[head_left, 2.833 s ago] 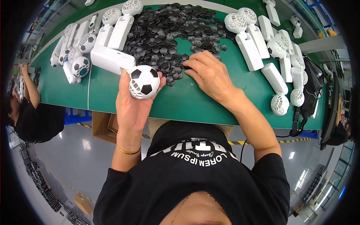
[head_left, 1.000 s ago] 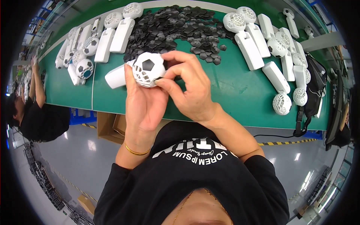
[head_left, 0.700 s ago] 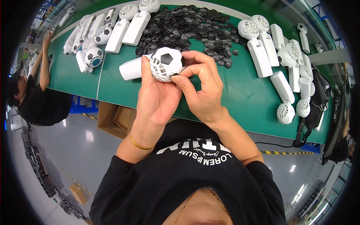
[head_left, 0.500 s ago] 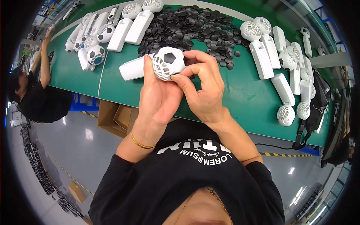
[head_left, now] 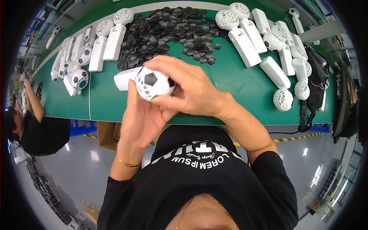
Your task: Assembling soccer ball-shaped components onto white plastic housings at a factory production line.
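Note:
Between my hands is a white device with a soccer-ball-shaped head (head_left: 159, 89) and a white handle (head_left: 123, 79) pointing left. A black pentagon panel (head_left: 151, 79) sits in the head's face, beside openwork that is slightly blurred. My left hand (head_left: 142, 122) cups the head from below and the near side, its thumb raised against it. My right hand (head_left: 193, 89) wraps the head from the right, with fingers over the top and thumb along the near side. The hands hide part of the head. Beyond them spreads a pile of loose black pentagon pieces (head_left: 149, 36).
Similar white devices line the green table (head_left: 230, 99) at left (head_left: 99, 48) and right (head_left: 245, 48). A black backpack (head_left: 317, 73) lies at the right edge. A cardboard box (head_left: 107, 134) stands below the front edge. Another person (head_left: 42, 126) works at far left.
My right hand has shifted from pinching at the head's lower right to wrapping round the head. Both hands and the device have moved a little left in view, as the view itself shifted.

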Available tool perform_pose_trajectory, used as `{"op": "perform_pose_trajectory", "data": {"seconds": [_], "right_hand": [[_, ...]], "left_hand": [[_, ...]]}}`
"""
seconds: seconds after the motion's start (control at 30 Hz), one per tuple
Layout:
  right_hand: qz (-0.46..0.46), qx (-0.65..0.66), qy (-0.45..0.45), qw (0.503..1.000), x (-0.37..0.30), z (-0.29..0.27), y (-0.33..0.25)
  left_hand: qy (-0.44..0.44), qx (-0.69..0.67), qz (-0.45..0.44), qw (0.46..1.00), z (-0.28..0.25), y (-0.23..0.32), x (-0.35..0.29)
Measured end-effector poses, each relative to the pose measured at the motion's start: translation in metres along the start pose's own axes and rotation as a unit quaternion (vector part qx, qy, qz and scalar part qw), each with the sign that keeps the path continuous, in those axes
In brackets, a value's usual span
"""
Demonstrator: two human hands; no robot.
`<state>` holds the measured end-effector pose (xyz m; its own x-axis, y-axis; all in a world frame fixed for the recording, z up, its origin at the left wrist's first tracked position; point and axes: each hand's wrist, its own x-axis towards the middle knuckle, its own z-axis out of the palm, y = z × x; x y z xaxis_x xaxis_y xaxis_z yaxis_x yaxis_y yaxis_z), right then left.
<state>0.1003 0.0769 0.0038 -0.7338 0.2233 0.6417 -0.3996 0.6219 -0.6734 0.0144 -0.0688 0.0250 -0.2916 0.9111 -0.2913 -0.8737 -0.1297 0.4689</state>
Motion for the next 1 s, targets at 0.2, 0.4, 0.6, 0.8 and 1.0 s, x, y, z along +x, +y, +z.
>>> {"op": "perform_pose_trajectory", "data": {"seconds": [0.2, 0.4, 0.6, 0.8, 1.0], "right_hand": [[0.246, 0.253, -0.006, 0.936, -0.013, -0.020, -0.015], [0.309, 0.394, -0.032, 0.865, -0.021, -0.020, -0.011], [0.312, -0.145, 0.044, 0.938, -0.035, -0.052, 0.029], [0.261, -0.373, 0.010, 0.890, -0.036, -0.047, 0.036], [0.306, -0.248, 0.035, 0.919, -0.035, -0.052, 0.036]], "left_hand": [[-0.015, 0.662, 0.108, 0.742, 0.012, 0.043, -0.026], [-0.047, 0.685, 0.137, 0.714, 0.003, 0.017, 0.010], [-0.012, 0.559, 0.202, 0.804, -0.006, -0.001, 0.023], [0.027, 0.504, 0.158, 0.848, -0.008, -0.004, 0.031], [0.038, 0.469, 0.158, 0.868, -0.014, -0.005, 0.036]]}}
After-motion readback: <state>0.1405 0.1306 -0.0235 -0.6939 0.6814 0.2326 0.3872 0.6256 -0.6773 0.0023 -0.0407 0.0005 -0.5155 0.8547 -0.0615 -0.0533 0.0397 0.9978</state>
